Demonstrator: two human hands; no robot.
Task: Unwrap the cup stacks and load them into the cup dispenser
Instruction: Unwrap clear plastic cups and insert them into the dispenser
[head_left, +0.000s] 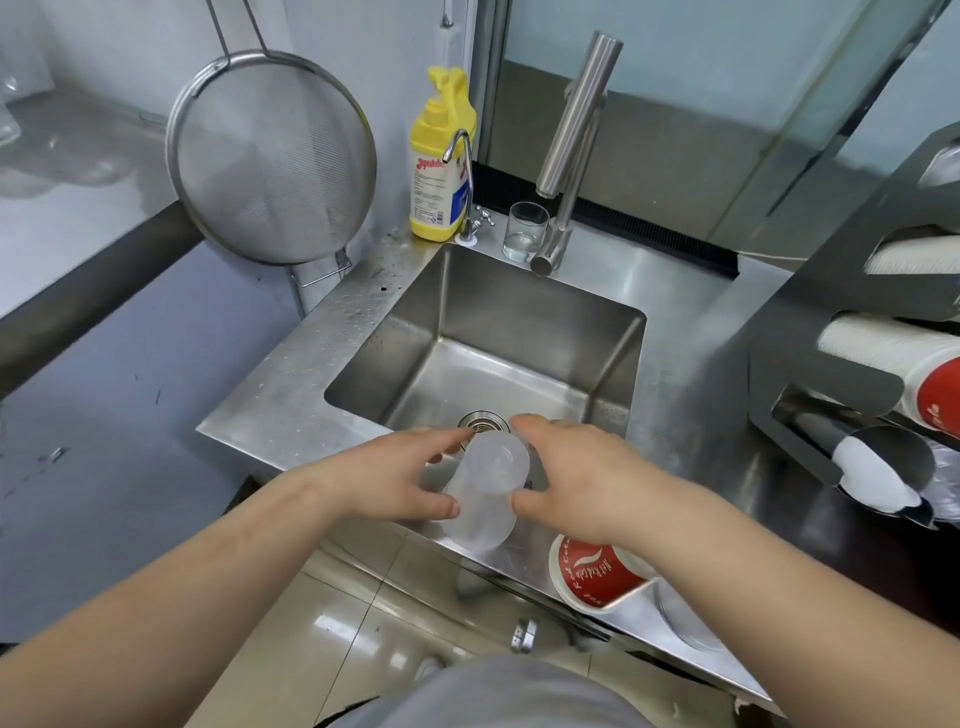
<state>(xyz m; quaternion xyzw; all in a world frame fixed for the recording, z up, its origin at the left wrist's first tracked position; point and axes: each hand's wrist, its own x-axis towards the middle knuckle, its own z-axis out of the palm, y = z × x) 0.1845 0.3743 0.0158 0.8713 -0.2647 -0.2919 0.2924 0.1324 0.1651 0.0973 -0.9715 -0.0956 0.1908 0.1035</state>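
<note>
Both hands, left hand (415, 475) and right hand (576, 480), pinched the clear cup stack (485, 491) between thumbs and fingers above the sink (519, 332); slippery wrap could let it drop into the basin.

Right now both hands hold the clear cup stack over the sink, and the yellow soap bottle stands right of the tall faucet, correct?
Not quite. Both hands, left hand and right hand, do hold the clear cup stack over the sink, but the head view shows the yellow soap bottle left of the tall faucet.
</note>
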